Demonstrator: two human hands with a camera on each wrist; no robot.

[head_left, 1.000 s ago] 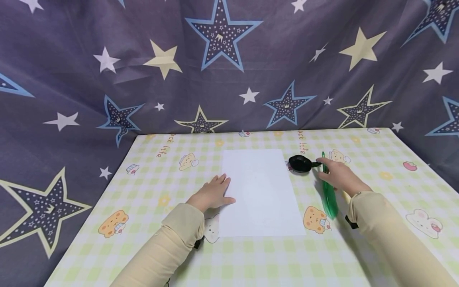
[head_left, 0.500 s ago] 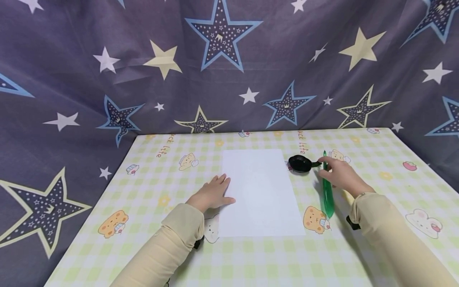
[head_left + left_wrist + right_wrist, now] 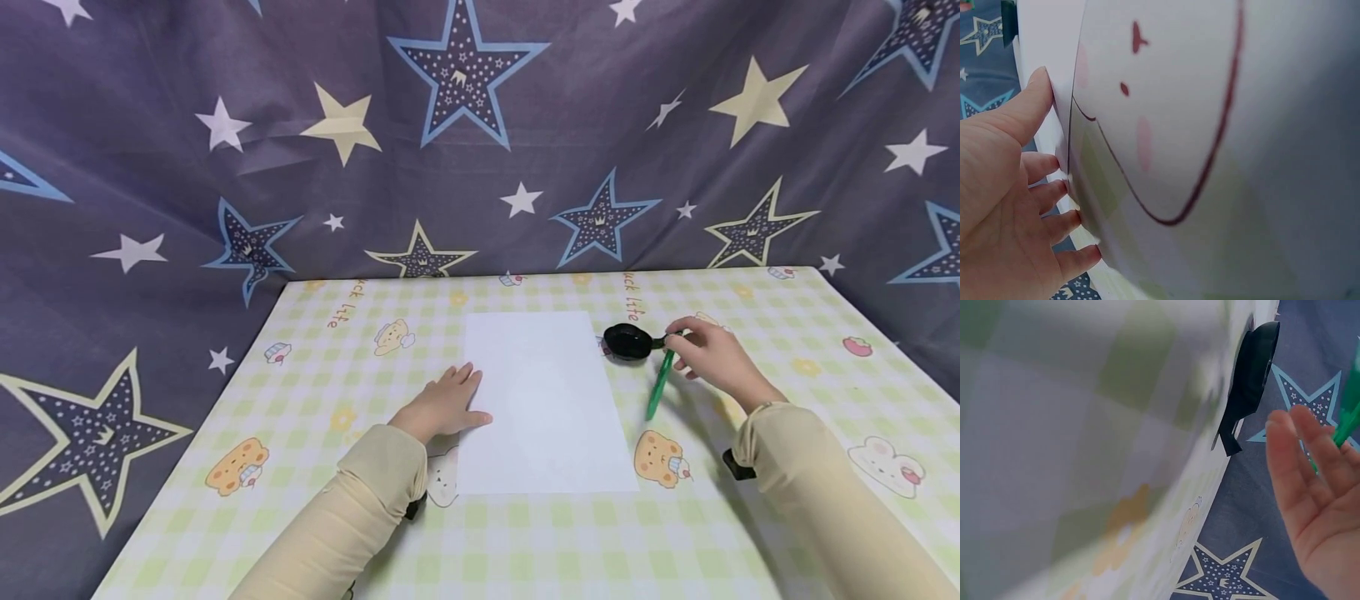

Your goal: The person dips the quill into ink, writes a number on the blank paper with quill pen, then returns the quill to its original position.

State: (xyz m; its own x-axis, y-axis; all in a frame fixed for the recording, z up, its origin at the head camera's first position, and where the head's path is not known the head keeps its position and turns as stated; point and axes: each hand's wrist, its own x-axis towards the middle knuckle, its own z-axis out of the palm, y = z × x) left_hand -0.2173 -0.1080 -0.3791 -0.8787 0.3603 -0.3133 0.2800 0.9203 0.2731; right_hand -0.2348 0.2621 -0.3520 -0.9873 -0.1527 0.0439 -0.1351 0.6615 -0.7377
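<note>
the right hand (image 3: 712, 357) pinched a green pen (image 3: 659, 385) in curled fingers just beside the black dish (image 3: 627, 342), while the left hand (image 3: 444, 406) lay flat, fingers straight, pressing the white paper (image 3: 547, 400).

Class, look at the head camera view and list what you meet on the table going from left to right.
Left hand → white sheet of paper → black dish → green pen → right hand.

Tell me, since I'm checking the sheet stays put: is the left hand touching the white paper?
Touching: in the head view the left hand lies flat on the white paper's left edge.
</note>
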